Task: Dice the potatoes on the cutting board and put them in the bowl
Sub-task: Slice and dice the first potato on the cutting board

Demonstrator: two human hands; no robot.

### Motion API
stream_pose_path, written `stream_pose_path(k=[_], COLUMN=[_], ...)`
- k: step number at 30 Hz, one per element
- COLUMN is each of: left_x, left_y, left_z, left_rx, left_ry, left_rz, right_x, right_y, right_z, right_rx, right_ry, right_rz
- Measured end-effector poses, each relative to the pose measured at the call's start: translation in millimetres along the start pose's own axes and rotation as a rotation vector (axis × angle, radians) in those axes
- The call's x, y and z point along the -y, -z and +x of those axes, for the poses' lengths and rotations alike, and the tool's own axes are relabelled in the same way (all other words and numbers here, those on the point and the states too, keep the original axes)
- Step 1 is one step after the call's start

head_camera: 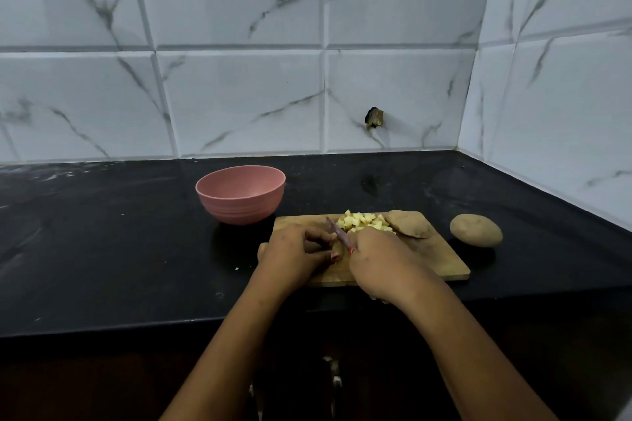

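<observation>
I see the pink bowl [240, 195] just far-left of the cutting board [444, 263]. Left hand [294, 255] curled on the board, can't tell what it grasps. Right hand [379, 261] clenched on the knife [337, 232]. Potato dice [364, 222] at the board's far edge. Cut potato [410, 224] touching them, right side. Whole potato [476, 230] off-board, right.

Both forearms reach fwd, hands close together: L hand [294, 256] fingers curled, R hand [379, 263] gripping knife [338, 232].
</observation>
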State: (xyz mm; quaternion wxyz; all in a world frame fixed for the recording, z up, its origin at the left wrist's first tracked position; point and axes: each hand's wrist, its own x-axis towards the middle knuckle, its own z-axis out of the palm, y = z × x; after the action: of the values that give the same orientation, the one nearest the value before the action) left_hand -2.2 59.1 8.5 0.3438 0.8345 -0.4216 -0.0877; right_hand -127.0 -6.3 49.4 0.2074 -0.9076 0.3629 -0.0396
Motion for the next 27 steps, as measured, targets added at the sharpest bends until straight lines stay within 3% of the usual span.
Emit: stream_pose_path(k=[6,17,27], left_x=[3,3,-3], left_y=[-2,-4,-4], left_z=[2,0,-8], left_rx=[-0.016,-0.074,-0.133], left_ry=[-0.031,-0.052,-0.02], left_rz=[-0.052,-0.094,-0.055], right_x=[1,-20,-44], right_y=[-3,-1,-7], right_z=[-7,-33,-60], right_rx=[0.021,0.128,-0.005], right_ry=[0.033,0.02,0.088], right_rz=[-0.107,-0.028,0.082])
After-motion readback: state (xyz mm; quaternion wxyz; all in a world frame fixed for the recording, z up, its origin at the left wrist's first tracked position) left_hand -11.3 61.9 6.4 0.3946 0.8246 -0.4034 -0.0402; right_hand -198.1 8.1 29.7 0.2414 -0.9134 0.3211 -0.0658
